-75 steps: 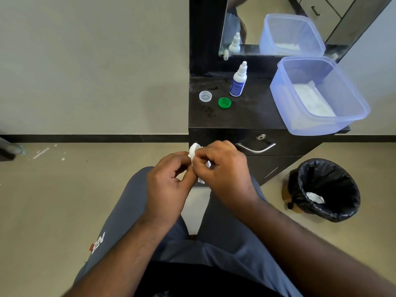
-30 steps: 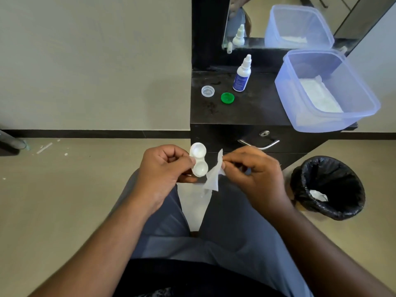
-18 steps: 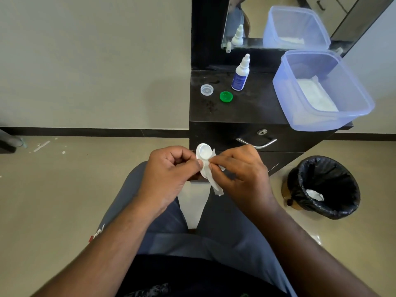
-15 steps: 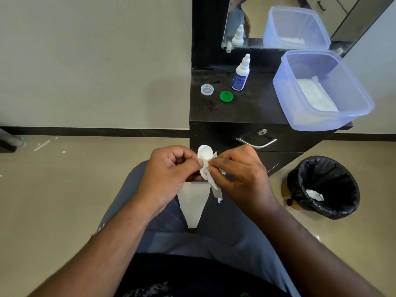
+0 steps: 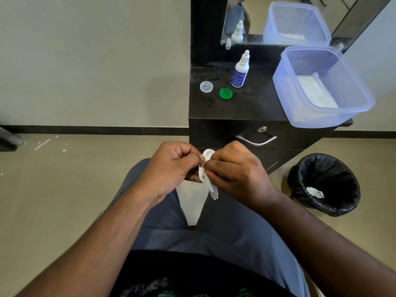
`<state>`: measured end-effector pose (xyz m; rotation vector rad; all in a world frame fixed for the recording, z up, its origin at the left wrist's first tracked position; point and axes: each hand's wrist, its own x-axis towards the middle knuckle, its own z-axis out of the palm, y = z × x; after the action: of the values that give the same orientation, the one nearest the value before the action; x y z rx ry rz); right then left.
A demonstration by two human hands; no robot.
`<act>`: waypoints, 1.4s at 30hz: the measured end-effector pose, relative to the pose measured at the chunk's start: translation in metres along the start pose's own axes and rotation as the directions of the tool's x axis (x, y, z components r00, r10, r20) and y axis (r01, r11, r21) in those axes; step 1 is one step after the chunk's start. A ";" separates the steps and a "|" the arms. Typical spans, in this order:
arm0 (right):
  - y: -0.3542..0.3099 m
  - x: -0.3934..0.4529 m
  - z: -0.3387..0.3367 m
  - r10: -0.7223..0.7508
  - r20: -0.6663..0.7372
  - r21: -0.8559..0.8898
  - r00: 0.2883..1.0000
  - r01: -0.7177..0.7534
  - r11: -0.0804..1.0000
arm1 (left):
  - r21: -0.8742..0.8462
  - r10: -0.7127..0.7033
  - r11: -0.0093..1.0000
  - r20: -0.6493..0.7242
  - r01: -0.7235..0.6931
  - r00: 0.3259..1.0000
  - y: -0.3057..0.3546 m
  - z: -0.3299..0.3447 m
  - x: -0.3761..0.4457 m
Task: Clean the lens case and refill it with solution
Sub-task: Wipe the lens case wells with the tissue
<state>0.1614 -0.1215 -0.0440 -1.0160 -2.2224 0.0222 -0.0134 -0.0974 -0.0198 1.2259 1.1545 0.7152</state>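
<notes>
The left hand has its grip closed on the lens case, fingers curled around its lower part so that only one white well shows above the thumb. The right hand pinches a white tissue against that case, pressing it in at the lower well; a loose tail of tissue hangs below both hands. All of this is held in the air above the person's lap, just in front of the black table.

On the table, well apart from the hands, stand the solution bottle, a clear cap and a green cap lying beside each other, and a blue plastic tub with more tissues in it. A bin with a black liner sits on the floor to the right.

The case is small and probably slick when damp, and it is held off the table, so a hard twist of the tissue could pop it out of the left grip onto the floor. Tissue could also shed lint into the wells before the refill.
</notes>
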 end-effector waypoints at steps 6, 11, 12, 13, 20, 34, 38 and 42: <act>0.006 0.008 -0.004 -0.136 0.124 0.035 0.983 0.132 0.991 | 0.045 -0.093 0.995 0.069 0.090 0.993 0.000 -0.003 0.003; 0.000 0.017 -0.007 -0.260 0.223 0.067 0.940 0.251 0.966 | -0.006 -0.217 0.974 0.233 0.225 0.948 0.002 -0.008 0.006; 0.000 0.018 -0.008 -0.281 0.237 0.059 0.930 0.275 0.960 | -0.006 -0.227 0.972 0.251 0.236 0.941 0.003 -0.009 0.007; 0.001 0.019 -0.009 -0.296 0.250 0.039 0.922 0.296 0.954 | -0.014 -0.230 0.970 0.254 0.241 0.939 0.002 -0.010 0.007; 0.011 0.017 -0.012 -0.171 0.163 -0.126 0.972 0.193 0.973 | -0.244 -0.169 0.954 0.032 0.172 0.985 -0.003 -0.007 0.008; -0.004 0.005 0.018 0.567 -0.159 0.147 0.808 -0.549 0.823 | -0.067 0.236 0.946 -0.523 -0.316 0.819 -0.022 0.036 -0.009; -0.005 0.008 0.021 0.571 -0.161 0.153 0.805 -0.551 0.820 | -0.114 0.270 0.921 -0.502 -0.373 0.821 -0.028 0.034 -0.009; 0.011 0.013 0.012 0.430 -0.090 0.066 0.898 -0.426 0.902 | -0.275 0.159 0.917 -0.410 -0.288 0.898 -0.022 0.027 -0.007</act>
<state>0.1560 -0.1021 -0.0490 -1.4305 -1.8582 0.2105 0.0063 -0.1182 -0.0404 0.9656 1.1512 1.3172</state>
